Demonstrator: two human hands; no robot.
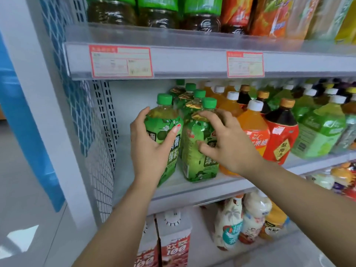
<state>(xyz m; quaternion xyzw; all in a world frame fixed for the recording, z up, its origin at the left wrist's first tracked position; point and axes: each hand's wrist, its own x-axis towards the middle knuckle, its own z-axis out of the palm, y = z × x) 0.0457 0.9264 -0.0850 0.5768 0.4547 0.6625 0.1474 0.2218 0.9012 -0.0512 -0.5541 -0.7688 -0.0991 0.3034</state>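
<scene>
Reaching up past red-and-white cartons (pixel 173 241) and pale, milky drink bottles (pixel 231 224) on the lower shelf, a person's two bare forearms extend to the middle shelf (pixel 192 191) of a shop's drinks rack. The left hand (pixel 152 145) grips the left green tea bottle (pixel 163 120), its thumb laid across the front of the green label and its fingers wrapped round the bottle's left side. That bottle stands at the near left end of the shelf, tilted slightly to the left, its green cap clear of the hand. The right hand (pixel 229 143) curls over the second green tea bottle (pixel 194 162), just beside the first on its right: spread fingertips rest on the bottle's shoulder below the cap and the thumb presses against the label, so the hand grasps it loosely from the front and right. This bottle stands upright at the shelf's front edge. Behind the pair, more green-capped bottles (pixel 199 94) run back in a row toward the rear of the shelf. To the right stand an orange juice bottle (pixel 254 130) with a white cap, partly behind the right wrist, and a dark tea bottle (pixel 281 137) with a red label, then further green and yellow drinks trailing off to the far right. A perforated metal upright (pixel 107 112) and a wire mesh panel (pixel 100 170) close the rack on the left. Above, two red-bordered price tags (pixel 120 61) sit in the clear strip of the upper shelf, where large green-labelled and orange-labelled bottles (pixel 159 14) stand; the print on the tags is too blurred to read.
</scene>
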